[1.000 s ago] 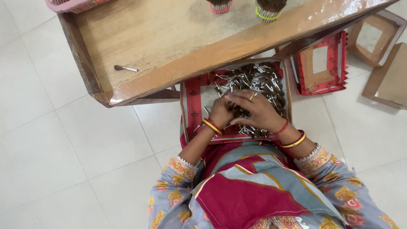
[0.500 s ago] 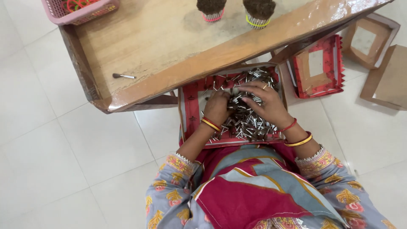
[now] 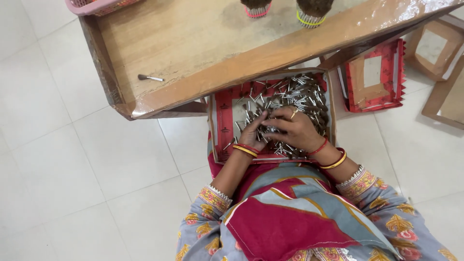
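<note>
Both hands, left hand [image 3: 252, 135] and right hand [image 3: 295, 129], have shifted slightly and seemingly pinch small metal pieces [image 3: 295, 94] in the red tray [image 3: 223, 121].

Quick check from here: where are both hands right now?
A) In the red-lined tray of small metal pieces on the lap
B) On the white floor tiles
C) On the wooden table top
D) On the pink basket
A: the left hand and right hand meet over the pile of metal pieces inside the red-lined tray, below the wooden table edge.
</note>
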